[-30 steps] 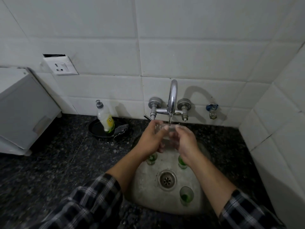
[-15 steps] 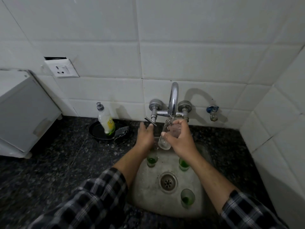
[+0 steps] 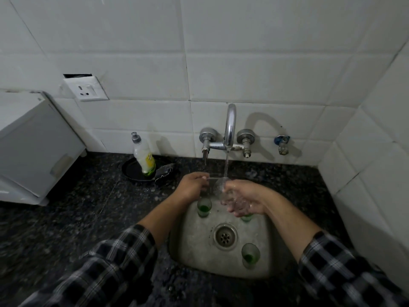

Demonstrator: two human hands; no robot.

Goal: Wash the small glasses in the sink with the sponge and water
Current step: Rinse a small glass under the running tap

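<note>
Thumb and forefinger of the left hand (image 3: 194, 185) pinch one end of a clear glass (image 3: 218, 187), with the other fingers curled in behind. The fingers of the right hand (image 3: 245, 200) curl up around its other end, wet and shining; how far they wrap it cannot be told through the glare. The glass lies tilted on its side between the 2 hands, above the back of the sink (image 3: 192, 251), and a thin stream of water (image 3: 226, 165) from the chrome tap (image 3: 230, 127) falls onto it. Down in the basin 3 small green-tinted glasses stand upright: 1 (image 3: 204, 207) just under the left wrist, 1 (image 3: 246, 217) mostly hidden below the right hand, and 1 (image 3: 250, 254) near the front, beside the drain (image 3: 224, 237). Both forearms come out of plaid sleeves (image 3: 115, 262). On the dark speckled counter (image 3: 66, 218) to the left, a soap bottle (image 3: 143, 156) stands in a black dish (image 3: 132, 172), with a dark scrubber (image 3: 163, 171) leaning at the dish's edge. Further left sits a white appliance (image 3: 33, 140), with a wall socket (image 3: 85, 88) on the white tiles above it.
</note>
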